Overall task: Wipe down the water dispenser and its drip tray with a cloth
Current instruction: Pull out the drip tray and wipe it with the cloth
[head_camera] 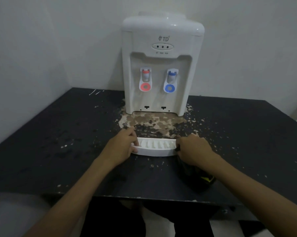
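Head view: left hand (122,148) and right hand (194,149) grip drip tray (155,149).

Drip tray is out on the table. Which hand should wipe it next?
Right, probably: the right hand holds the dark cloth at the right end of the drip tray, while the left hand holds the left end and can steady it.

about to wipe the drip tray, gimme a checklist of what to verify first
1. Drip tray out of the water dispenser and apart from it: ok
2. Left hand grips the tray's left end: ok
3. Cloth held in the right hand, at the tray's right end: ok
4. Tray dry inside: cannot tell
5. Table around the tray clean: not ok, pale flaked patches
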A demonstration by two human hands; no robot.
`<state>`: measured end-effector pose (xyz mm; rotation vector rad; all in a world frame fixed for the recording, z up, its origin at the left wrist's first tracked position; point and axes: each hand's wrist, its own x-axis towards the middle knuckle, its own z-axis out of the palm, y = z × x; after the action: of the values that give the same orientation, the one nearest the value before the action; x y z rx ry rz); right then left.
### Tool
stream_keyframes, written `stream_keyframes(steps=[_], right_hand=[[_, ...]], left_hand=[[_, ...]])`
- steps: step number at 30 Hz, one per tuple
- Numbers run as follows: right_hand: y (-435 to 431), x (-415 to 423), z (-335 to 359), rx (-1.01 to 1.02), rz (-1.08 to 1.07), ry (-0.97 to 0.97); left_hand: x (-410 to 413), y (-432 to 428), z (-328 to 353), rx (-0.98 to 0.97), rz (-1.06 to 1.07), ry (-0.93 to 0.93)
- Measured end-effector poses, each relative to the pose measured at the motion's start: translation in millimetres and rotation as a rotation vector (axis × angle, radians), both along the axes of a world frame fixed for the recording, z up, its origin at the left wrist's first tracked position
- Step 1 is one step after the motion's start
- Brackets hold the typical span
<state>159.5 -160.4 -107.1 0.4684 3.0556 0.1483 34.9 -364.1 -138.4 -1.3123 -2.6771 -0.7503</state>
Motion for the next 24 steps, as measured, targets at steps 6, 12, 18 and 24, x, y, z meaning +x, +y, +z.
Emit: stream_keyframes(steps=[6,12,18,24], right_hand=[[1.0,6.2,-4.4,-0.054,-0.007,0.036],[17.6,7.2,9.8,-0.306,0.001,0.019],[31.9,-0.5,35.5,-0.65,0.001,0.222],[29.6,-20.2,45.1,-1.076,0.062,0.436]], left_hand=[[1.9,-3.9,-4.1,-0.004,-0.016,-0.009],[-2.4,-5.6,2.2,0.009,-0.069,-0.026],[-7.6,25.1,20.2,0.27,-0.118,-0.226],[-9.0,68.5,40.0,0.259,-0.346,-0.878]])
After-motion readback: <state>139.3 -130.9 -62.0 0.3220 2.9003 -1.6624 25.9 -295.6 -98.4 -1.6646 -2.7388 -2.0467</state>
